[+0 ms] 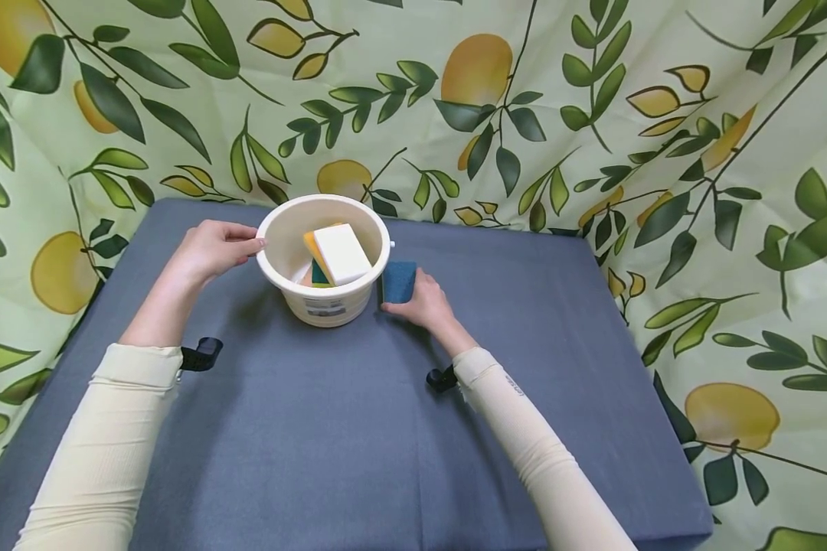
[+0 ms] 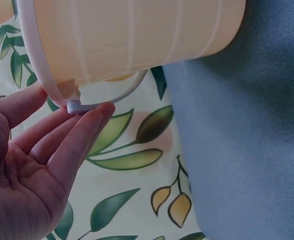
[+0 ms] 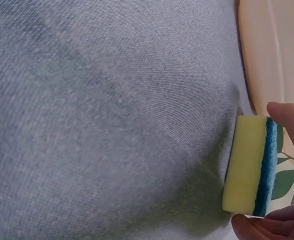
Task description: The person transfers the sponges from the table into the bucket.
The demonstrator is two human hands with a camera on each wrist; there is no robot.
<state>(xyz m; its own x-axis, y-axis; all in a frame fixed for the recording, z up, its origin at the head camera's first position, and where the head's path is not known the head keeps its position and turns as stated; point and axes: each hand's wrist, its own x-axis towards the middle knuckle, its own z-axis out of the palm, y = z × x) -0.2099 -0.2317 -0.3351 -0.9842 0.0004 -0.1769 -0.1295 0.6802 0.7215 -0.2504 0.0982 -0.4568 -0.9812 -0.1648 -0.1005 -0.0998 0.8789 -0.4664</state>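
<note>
A cream bucket [image 1: 326, 310] stands toward the back of the table, holding a white sponge block [image 1: 343, 254], an orange sponge [image 1: 315, 246] and a green-and-yellow piece partly hidden beneath them. My left hand [image 1: 214, 249] pinches the bucket's left rim; in the left wrist view its fingertips meet the bucket handle [image 2: 107, 102] where it joins the rim. Just right of the bucket, my right hand [image 1: 423, 301] grips a sponge [image 1: 400, 282] by its opposite edges. In the right wrist view this sponge shows a yellow body [image 3: 244, 165] and a blue scouring side, low over the cloth.
A blue-grey cloth [image 1: 303, 444] covers the table. Behind it and along both sides hangs a curtain [image 1: 400, 122] printed with lemons and leaves. Black straps [image 1: 202, 355] stick out at both wrists.
</note>
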